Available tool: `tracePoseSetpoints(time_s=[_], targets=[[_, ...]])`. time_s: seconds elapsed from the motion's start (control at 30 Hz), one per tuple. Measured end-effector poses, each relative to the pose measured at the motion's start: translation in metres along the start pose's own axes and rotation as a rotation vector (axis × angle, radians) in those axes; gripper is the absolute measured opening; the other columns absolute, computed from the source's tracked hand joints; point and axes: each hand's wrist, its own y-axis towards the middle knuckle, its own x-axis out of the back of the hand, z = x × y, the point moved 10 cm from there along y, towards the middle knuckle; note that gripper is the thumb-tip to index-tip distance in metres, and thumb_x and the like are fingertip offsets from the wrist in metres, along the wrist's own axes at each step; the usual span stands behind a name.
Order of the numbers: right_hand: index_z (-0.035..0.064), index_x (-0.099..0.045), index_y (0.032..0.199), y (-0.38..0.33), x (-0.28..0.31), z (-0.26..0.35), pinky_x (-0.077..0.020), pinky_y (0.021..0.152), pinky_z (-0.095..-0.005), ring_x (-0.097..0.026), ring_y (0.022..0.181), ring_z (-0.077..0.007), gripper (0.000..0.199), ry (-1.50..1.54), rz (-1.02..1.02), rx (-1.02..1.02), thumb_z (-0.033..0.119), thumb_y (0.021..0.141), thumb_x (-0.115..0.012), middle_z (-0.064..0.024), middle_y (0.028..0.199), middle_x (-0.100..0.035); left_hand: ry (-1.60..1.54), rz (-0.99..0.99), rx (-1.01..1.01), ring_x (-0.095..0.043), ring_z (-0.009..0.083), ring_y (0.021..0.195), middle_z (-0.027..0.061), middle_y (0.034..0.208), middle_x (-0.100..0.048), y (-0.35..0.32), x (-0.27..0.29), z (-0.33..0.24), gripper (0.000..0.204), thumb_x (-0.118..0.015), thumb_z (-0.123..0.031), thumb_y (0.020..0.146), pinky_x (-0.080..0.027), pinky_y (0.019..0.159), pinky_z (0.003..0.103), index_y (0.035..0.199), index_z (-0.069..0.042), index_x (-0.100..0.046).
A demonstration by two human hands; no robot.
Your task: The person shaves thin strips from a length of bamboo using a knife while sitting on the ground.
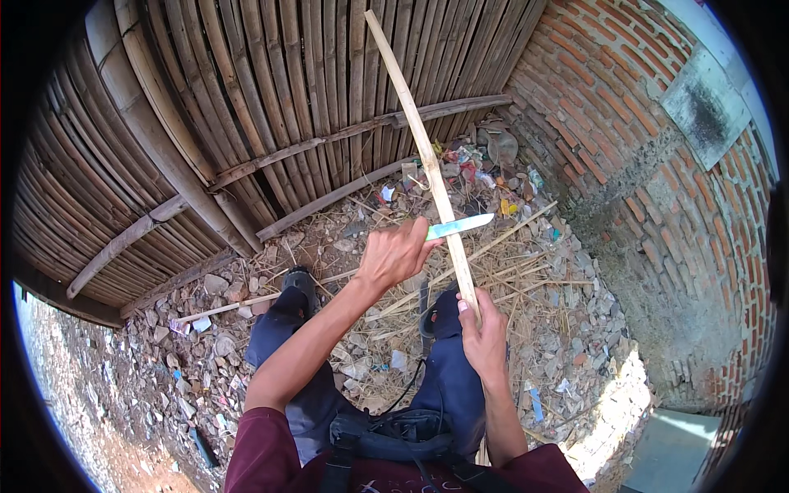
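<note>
The left hand [394, 255] grips a knife [470, 224] across a pale strip [433, 170] slanting far and left from the right hand [486, 335], which pinches its near end.

From the wearer's head, the fisheye view looks down on the left hand [394, 256] and right hand [485, 333], close below.

Pale lettering [398, 487] on the maroon shirt [265, 450] is cut off, hence unreadable

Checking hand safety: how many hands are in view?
2: the left hand, holding the knife across the pale strip, and the right hand, holding the strip's near end. No others show.
</note>
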Motion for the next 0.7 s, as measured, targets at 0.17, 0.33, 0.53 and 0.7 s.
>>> tracePoseSetpoints(time_s=[0.17, 0.33, 0.53, 0.7], targets=[[0.0027, -0.067, 0.123, -0.0006, 0.0001, -0.0029, -0.0553, 0.073, -0.0405, -0.076, 0.084, -0.0336, 0.023, -0.021, 0.062, -0.084, 0.015, 0.106, -0.059, -0.0198, 0.097, -0.076, 0.020, 0.018, 0.015, -0.067, 0.0317, 0.057, 0.0118, 0.073, -0.062, 0.0026, -0.0035, -0.0004, 0.043, -0.060, -0.046, 0.107, -0.047, 0.045, 0.044, 0.093, -0.007, -0.050], [0.0011, -0.068, 0.121, 0.0004, 0.0015, -0.0037, -0.0523, 0.069, -0.0389, -0.069, 0.075, -0.0274, 0.023, -0.015, 0.018, -0.027, 0.014, 0.105, -0.058, -0.0162, 0.090, -0.073, 0.017, 0.000, 0.008, -0.067, 0.0318, 0.057, 0.0113, 0.073, -0.062, 0.0061, -0.0065, -0.0011, 0.043, -0.060, -0.046, 0.107, -0.048, 0.046, 0.044, 0.093, -0.007, -0.050], [0.0012, -0.067, 0.121, 0.0000, 0.0025, -0.0047, -0.0529, 0.070, -0.0403, -0.070, 0.077, -0.0295, 0.022, -0.024, 0.022, -0.031, 0.013, 0.105, -0.058, -0.0169, 0.090, -0.073, 0.000, 0.009, 0.027, -0.066, 0.0343, 0.058, 0.0132, 0.074, -0.061, 0.0074, -0.0072, 0.0001, 0.042, -0.062, -0.044, 0.106, -0.048, 0.048, 0.045, 0.092, -0.006, -0.050], [0.0026, -0.066, 0.122, -0.0003, 0.0005, -0.0049, -0.0554, 0.076, -0.0451, -0.075, 0.088, -0.0405, 0.021, -0.032, 0.051, -0.042, 0.014, 0.106, -0.059, -0.0215, 0.098, -0.076, -0.016, -0.016, 0.046, -0.065, 0.0368, 0.059, 0.0155, 0.075, -0.060, 0.0095, -0.0046, 0.0033, 0.041, -0.063, -0.042, 0.105, -0.048, 0.050, 0.047, 0.091, -0.005, -0.051]])
